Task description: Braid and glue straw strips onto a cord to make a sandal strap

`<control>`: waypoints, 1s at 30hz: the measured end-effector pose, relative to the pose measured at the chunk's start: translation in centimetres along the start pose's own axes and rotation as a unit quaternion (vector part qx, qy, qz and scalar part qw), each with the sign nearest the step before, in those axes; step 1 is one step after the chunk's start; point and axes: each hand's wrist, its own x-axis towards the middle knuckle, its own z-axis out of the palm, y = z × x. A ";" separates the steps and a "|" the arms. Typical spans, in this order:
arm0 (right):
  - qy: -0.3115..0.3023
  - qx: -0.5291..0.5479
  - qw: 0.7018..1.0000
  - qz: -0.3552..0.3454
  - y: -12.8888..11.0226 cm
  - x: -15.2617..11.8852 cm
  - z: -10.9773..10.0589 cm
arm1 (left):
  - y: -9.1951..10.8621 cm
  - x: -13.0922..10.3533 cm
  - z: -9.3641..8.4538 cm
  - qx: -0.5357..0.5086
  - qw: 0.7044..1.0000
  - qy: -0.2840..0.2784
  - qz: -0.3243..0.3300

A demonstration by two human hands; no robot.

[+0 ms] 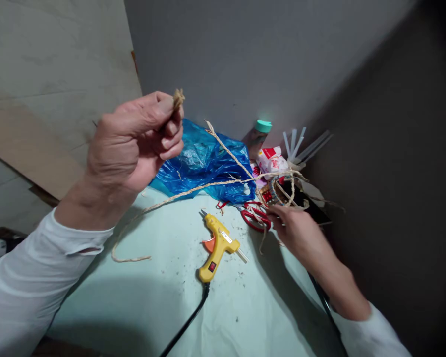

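My left hand (134, 139) is raised at the upper left, its thumb and finger pinching a small knotted bit of tan twine (178, 98). My right hand (297, 230) is lower, at the right side of the table, with its fingertips closed at a pale braided cord (200, 187). One length of this cord slants up over the blue bag; another runs left and curls onto the tabletop. Red-handled scissors (255, 218) lie right beside those fingertips, partly under the cord. Between my hands rests a yellow glue gun (217, 248) with a clear stick in its back.
A crumpled blue plastic bag (204, 158) lies against the grey wall. A bottle with a turquoise cap (263, 126), a red-and-white packet (273, 159) and several glue sticks (295, 144) stand behind. Scraps dot the pale green tablecloth (148, 307); a black cable (186, 325) crosses its front.
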 end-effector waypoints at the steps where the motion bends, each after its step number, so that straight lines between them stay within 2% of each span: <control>1: -0.034 -0.009 0.999 -0.030 -1.2 0.5 0.2 | -0.2 0.2 0.3 -0.003 1.000 -0.014 -0.009; 4: -0.082 -0.048 0.992 -0.081 -4.2 1.9 0.8 | -0.8 0.6 1.4 -0.013 0.997 -0.053 -0.049; 7: -0.084 -0.082 0.992 -0.053 -5.1 2.9 1.7 | -1.8 0.7 2.0 -0.004 0.995 -0.060 -0.076; 9: -0.081 -0.100 0.991 -0.027 -4.7 3.1 2.2 | -2.5 0.8 2.2 0.018 0.992 -0.065 -0.108; 12: -0.077 -0.104 0.991 -0.019 -3.5 2.8 2.9 | -3.7 0.9 2.0 0.057 0.981 -0.102 -0.154; 16: -0.078 -0.074 0.994 -0.019 -2.0 1.6 3.0 | -5.0 0.8 1.8 0.102 0.972 -0.152 -0.148; 18: -0.075 -0.019 0.997 -0.005 -1.3 0.6 2.5 | -5.4 0.6 1.9 0.112 0.970 -0.164 -0.137; 21: -0.069 0.142 0.987 -0.013 -0.3 -1.1 1.2 | -5.7 0.4 2.2 0.114 0.970 -0.160 -0.140; 25: -0.073 0.322 0.944 -0.016 0.3 -2.4 -0.1 | -6.0 0.0 3.0 0.086 0.972 -0.152 -0.157; 30: 0.021 0.462 0.885 0.057 -0.8 -3.0 -0.6 | -7.0 -0.9 4.3 0.020 0.968 -0.142 -0.204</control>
